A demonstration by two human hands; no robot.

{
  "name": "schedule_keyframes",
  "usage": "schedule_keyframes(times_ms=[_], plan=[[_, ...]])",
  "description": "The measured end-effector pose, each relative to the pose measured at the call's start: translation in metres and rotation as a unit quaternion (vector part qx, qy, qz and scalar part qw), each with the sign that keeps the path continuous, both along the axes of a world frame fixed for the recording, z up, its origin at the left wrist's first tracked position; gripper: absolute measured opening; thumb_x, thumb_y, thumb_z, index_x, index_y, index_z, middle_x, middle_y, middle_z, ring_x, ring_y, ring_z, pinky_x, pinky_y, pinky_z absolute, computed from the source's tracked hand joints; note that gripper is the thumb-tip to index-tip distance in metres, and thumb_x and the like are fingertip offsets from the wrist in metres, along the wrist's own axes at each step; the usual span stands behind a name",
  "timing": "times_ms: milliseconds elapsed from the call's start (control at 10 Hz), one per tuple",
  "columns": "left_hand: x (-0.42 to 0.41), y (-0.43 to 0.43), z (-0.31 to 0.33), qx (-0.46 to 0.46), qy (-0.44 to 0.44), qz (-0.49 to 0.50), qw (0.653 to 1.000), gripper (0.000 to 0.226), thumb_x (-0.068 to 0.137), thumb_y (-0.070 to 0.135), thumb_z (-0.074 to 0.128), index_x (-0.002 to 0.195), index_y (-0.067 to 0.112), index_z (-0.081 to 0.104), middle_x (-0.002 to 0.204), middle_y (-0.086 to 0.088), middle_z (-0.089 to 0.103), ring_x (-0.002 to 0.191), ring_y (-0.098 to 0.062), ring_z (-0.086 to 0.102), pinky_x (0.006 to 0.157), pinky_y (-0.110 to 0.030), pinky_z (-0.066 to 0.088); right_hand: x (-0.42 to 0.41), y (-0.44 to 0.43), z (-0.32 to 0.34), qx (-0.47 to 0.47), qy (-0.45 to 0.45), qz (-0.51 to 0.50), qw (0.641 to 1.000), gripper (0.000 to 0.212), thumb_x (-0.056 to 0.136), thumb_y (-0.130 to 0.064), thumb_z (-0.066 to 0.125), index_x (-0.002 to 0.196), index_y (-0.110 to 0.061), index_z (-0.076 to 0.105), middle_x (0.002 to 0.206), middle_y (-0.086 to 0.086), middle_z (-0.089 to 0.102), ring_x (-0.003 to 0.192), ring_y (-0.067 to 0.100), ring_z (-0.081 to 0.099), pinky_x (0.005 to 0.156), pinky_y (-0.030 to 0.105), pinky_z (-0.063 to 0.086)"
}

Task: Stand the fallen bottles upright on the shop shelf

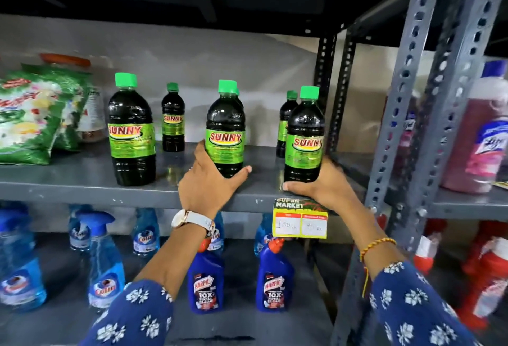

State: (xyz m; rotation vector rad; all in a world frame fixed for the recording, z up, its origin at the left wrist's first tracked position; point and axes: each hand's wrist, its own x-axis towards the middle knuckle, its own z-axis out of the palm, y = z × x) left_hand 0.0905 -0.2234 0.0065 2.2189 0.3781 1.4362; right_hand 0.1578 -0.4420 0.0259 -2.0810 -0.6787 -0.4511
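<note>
Several dark bottles with green caps and green "SUNNY" labels stand upright on the grey metal shelf (82,180). My left hand (211,183) wraps the base of the middle bottle (226,128). My right hand (321,186) grips the base of the right bottle (303,136) near the shelf's front edge. A third large bottle (131,131) stands free to the left. Smaller bottles stand further back: one (173,118) at the middle left, another (286,123) behind the right bottle, and a cap peeks out behind the middle one.
Green detergent bags (35,117) and a jar lie at the shelf's left. A yellow price tag (301,222) hangs on the front edge. Blue spray bottles (105,263) and Harpic bottles (206,282) fill the shelf below. A perforated steel upright (406,114) stands right, pink bottles (483,131) beyond.
</note>
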Motion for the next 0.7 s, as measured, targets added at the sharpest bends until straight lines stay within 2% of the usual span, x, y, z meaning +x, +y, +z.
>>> schedule_keyframes(times_ms=[100,200,300,400,500,600,700], plan=[[0.000,-0.001,0.000,0.006,-0.007,0.009,1.000,0.095,0.060,0.065,0.070,0.126,0.006,0.036,0.098,-0.020,0.068,0.081,-0.039,0.065,0.060,-0.041,0.050,-0.001,0.001,0.000,-0.005,0.000,-0.014,1.000,0.049,0.042,-0.058,0.080,0.083,-0.049,0.053,0.080,-0.025,0.064,0.075,-0.013,0.057,0.062,0.012,0.039],[-0.001,-0.003,-0.001,0.007,-0.009,0.018,1.000,0.090,0.060,0.061,0.073,0.123,0.005,0.039,0.094,-0.021,0.068,0.076,-0.040,0.065,0.057,-0.040,0.050,-0.005,0.001,0.001,-0.004,-0.015,-0.025,1.000,0.052,0.040,-0.058,0.079,0.080,-0.065,0.046,0.070,-0.032,0.058,0.070,-0.023,0.051,0.055,0.003,0.034],[-0.003,-0.004,-0.001,0.009,-0.004,0.017,1.000,0.089,0.061,0.060,0.073,0.122,0.004,0.040,0.093,-0.021,0.068,0.075,-0.040,0.065,0.057,-0.040,0.049,-0.005,0.001,0.001,-0.007,-0.015,-0.024,1.000,0.051,0.041,-0.058,0.079,0.081,-0.062,0.047,0.072,-0.028,0.060,0.071,-0.021,0.052,0.057,0.006,0.036],[-0.003,-0.003,0.001,0.004,0.002,0.009,1.000,0.089,0.062,0.060,0.072,0.123,0.004,0.039,0.095,-0.021,0.068,0.078,-0.040,0.065,0.060,-0.041,0.050,-0.001,0.001,0.000,-0.011,0.000,-0.023,1.000,0.056,0.041,-0.059,0.079,0.088,-0.040,0.055,0.081,-0.019,0.065,0.075,-0.008,0.059,0.065,0.018,0.044],[-0.004,-0.005,0.000,0.005,0.004,0.003,1.000,0.090,0.063,0.060,0.071,0.124,0.002,0.038,0.094,-0.022,0.067,0.079,-0.040,0.065,0.061,-0.042,0.050,0.003,-0.001,-0.001,-0.023,0.011,-0.029,0.999,0.072,0.039,-0.061,0.079,0.099,-0.030,0.055,0.091,-0.010,0.067,0.083,0.005,0.062,0.073,0.027,0.050],[-0.008,-0.004,0.005,-0.011,0.013,-0.009,1.000,0.096,0.063,0.063,0.069,0.128,0.002,0.035,0.097,-0.022,0.067,0.082,-0.040,0.065,0.063,-0.043,0.051,0.002,0.001,0.003,-0.027,0.025,-0.029,0.999,0.072,0.039,-0.062,0.080,0.099,-0.031,0.055,0.090,-0.012,0.067,0.084,0.003,0.061,0.072,0.025,0.048],[-0.010,-0.006,0.004,-0.023,0.035,-0.025,0.999,0.105,0.061,0.070,0.064,0.134,0.004,0.027,0.108,-0.021,0.065,0.090,-0.038,0.063,0.067,-0.044,0.051,-0.008,0.000,0.009,0.017,0.038,-0.014,0.999,0.068,0.042,-0.068,0.076,0.098,-0.035,0.055,0.091,-0.019,0.065,0.083,-0.003,0.058,0.066,0.016,0.042]])
